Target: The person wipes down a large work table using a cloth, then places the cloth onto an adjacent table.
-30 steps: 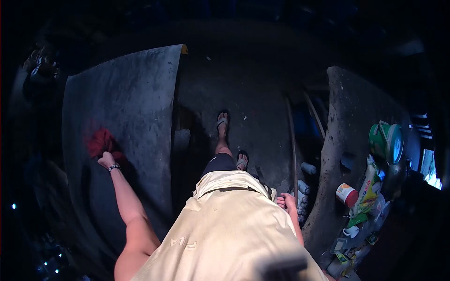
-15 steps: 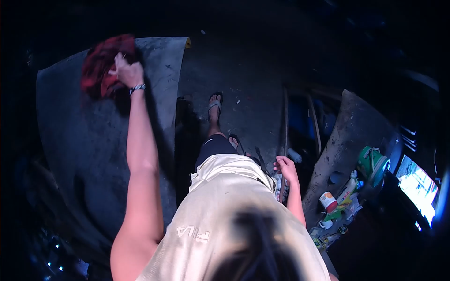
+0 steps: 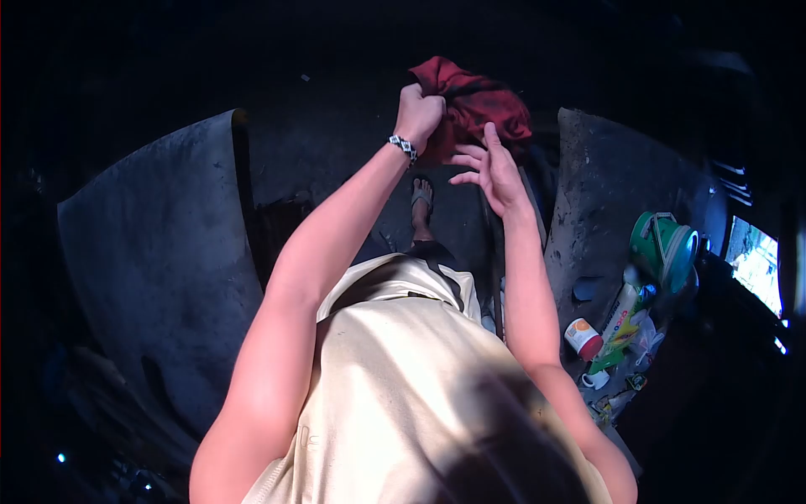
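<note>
A dark red cloth [image 3: 483, 105] hangs bunched in front of me, above the floor. My left hand [image 3: 419, 116], with a patterned bracelet at the wrist, is closed in a fist round the cloth's left edge. Just below the cloth's right part, my right hand [image 3: 495, 172] is raised with fingers spread and thumb up, overlapping the cloth's lower edge in this view. Nothing shows in its palm.
To the left stands a grey table surface [image 3: 159, 244]. On another worn surface [image 3: 588, 185] at right are a green bucket [image 3: 653, 244], a white and red tub [image 3: 583, 338], a white cup [image 3: 595, 380] and several packets. A sandalled foot [image 3: 421, 200] is on the dark floor.
My left hand has carried the red cloth off the left table to the front middle. My right hand has risen from my side towards the cloth. The view has turned rightward.
</note>
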Motion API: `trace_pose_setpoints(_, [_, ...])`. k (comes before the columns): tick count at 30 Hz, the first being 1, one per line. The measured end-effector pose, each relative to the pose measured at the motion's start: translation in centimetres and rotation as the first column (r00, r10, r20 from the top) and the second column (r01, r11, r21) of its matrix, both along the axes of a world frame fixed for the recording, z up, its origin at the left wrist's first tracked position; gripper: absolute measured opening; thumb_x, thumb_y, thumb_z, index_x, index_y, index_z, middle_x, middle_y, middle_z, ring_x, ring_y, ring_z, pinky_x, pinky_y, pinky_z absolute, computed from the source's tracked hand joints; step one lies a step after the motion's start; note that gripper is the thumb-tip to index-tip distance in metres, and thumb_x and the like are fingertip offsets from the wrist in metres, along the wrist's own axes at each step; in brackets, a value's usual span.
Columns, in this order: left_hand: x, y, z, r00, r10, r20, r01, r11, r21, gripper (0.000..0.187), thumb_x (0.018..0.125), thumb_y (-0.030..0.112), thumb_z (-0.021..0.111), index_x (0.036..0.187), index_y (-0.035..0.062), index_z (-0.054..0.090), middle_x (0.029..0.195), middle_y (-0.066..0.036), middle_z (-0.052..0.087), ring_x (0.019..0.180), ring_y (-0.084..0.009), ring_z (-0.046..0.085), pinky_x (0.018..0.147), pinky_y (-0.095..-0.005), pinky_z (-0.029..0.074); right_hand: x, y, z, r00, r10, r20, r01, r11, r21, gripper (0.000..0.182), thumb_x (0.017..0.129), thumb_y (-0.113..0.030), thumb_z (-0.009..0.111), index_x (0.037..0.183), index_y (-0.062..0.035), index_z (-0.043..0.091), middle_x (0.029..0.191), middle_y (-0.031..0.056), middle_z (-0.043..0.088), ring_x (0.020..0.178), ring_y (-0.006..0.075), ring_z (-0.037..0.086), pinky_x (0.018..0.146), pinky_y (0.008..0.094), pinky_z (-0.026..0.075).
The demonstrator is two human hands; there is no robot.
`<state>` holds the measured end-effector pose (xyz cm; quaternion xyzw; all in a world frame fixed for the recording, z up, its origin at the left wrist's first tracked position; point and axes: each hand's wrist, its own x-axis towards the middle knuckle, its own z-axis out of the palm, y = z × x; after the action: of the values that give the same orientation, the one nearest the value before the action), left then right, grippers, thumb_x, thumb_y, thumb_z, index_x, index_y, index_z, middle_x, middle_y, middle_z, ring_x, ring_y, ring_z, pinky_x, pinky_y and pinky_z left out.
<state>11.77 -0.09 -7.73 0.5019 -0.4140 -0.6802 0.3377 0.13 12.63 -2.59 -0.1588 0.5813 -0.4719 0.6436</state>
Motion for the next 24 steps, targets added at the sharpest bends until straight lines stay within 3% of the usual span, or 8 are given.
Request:
trace_pose_setpoints(3, [-2.5, 4.0, 1.8, 0.981, -0.192, 0.042, 0.191, 0.981, 0.009, 0.017, 0.073, -0.005, 0.054, 0.087, -0.0009, 0.064, 0.078, -0.002, 0.063, 0.072, -0.0114, 0.058, 0.064, -0.0268, 0.046, -1.6, 1.1, -2.2, 0.999, 0.037, 0.012, -0.037, 0.999, 0.020, 0.072, 0.088, -0.071, 0.048, 0.117, -0.0060, 0.057, 0.101, 0.0079, 0.067, 0.093, 0.0191, 0.065, 0.070, 0.0331, 0.054])
trace_pose_setpoints(11, [0.7, 7.5, 8.4, 0.818, -0.560, 0.130, 0.567, 0.823, -0.026, 0.040, 0.101, 0.025, 0.049, 0.130, -0.0021, 0.058, 0.128, -0.013, 0.062, 0.121, -0.0181, 0.055, 0.106, -0.0308, 0.037, -5.0, 4.7, -10.6, 0.861, -0.413, 0.298, 0.395, 0.911, 0.120, 0.039, 0.093, -0.035, 0.061, 0.123, -0.0097, 0.057, 0.112, 0.0062, 0.065, 0.103, 0.0201, 0.064, 0.089, 0.0404, 0.054])
trace_pose_setpoints(15, [6.1, 10.4, 14.9, 0.850, -0.445, 0.282, 0.436, 0.894, 0.098, 0.050, 0.105, 0.033, 0.036, 0.124, -0.0053, 0.061, 0.127, -0.014, 0.063, 0.126, -0.0204, 0.053, 0.113, -0.0327, 0.029, -10.6, 4.9, -8.7, 0.987, -0.148, 0.056, 0.142, 0.984, 0.107, 0.040, 0.089, -0.032, 0.066, 0.118, -0.0038, 0.061, 0.113, 0.0071, 0.066, 0.106, 0.0150, 0.062, 0.095, 0.0297, 0.046])
trace_pose_setpoints(17, [6.3, 15.2, 18.3, 0.793, -0.552, 0.258, 0.601, 0.779, -0.180, 0.054, 0.103, 0.036, 0.036, 0.132, -0.0062, 0.053, 0.140, -0.017, 0.052, 0.137, -0.0289, 0.042, 0.118, -0.0402, 0.019, -13.2, 5.1, -8.1, 0.996, -0.002, -0.088, 0.016, 0.986, 0.164, 0.041, 0.087, -0.034, 0.067, 0.114, -0.0032, 0.063, 0.106, 0.0052, 0.068, 0.096, 0.0139, 0.064, 0.091, 0.0277, 0.045])
trace_pose_setpoints(20, [9.2, 23.5, 14.1, 0.589, -0.779, 0.217, 0.786, 0.614, 0.073, 0.061, 0.099, 0.049, 0.044, 0.144, 0.0081, 0.044, 0.153, -0.017, 0.035, 0.147, -0.0305, 0.022, 0.120, -0.0455, 0.006, -15.5, 5.5, -8.0, 0.980, 0.110, -0.164, -0.074, 0.974, 0.214, 0.041, 0.087, -0.034, 0.067, 0.114, -0.0026, 0.063, 0.106, 0.0059, 0.068, 0.096, 0.0140, 0.064, 0.091, 0.0274, 0.045])
trace_pose_setpoints(21, [13.9, 25.3, 9.8, 0.443, -0.700, 0.560, 0.731, 0.643, 0.227, 0.060, 0.098, 0.050, 0.043, 0.143, 0.0113, 0.046, 0.153, -0.018, 0.034, 0.147, -0.0303, 0.019, 0.119, -0.0473, 0.005, -15.8, 5.3, -7.5, 0.979, 0.117, -0.167, -0.079, 0.972, 0.221, 0.042, 0.088, -0.034, 0.066, 0.114, -0.0024, 0.063, 0.106, 0.0061, 0.068, 0.096, 0.0141, 0.064, 0.091, 0.0278, 0.045])
trace_pose_setpoints(23, [23.1, 28.4, 3.0, -0.071, -0.777, 0.626, 0.356, 0.566, 0.743, 0.062, 0.096, 0.055, 0.042, 0.141, 0.0126, 0.050, 0.146, -0.021, 0.043, 0.142, -0.0330, 0.031, 0.118, -0.0464, 0.017, -16.4, 5.8, -8.9, 0.979, 0.097, -0.181, -0.058, 0.977, 0.206, 0.046, 0.084, -0.035, 0.068, 0.115, -0.0004, 0.064, 0.113, 0.0097, 0.066, 0.106, 0.0178, 0.060, 0.096, 0.0296, 0.041])
trace_pose_setpoints(24, [25.2, 27.9, 3.0, 0.017, -0.840, 0.542, 0.139, 0.539, 0.831, 0.062, 0.098, 0.053, 0.041, 0.140, 0.0085, 0.049, 0.141, -0.023, 0.048, 0.136, -0.0335, 0.040, 0.112, -0.0415, 0.028, -16.6, 6.1, -9.4, 0.972, 0.124, -0.199, -0.075, 0.969, 0.234, 0.048, 0.084, -0.036, 0.068, 0.116, 0.0002, 0.063, 0.114, 0.0104, 0.065, 0.107, 0.0183, 0.060, 0.097, 0.0297, 0.041])
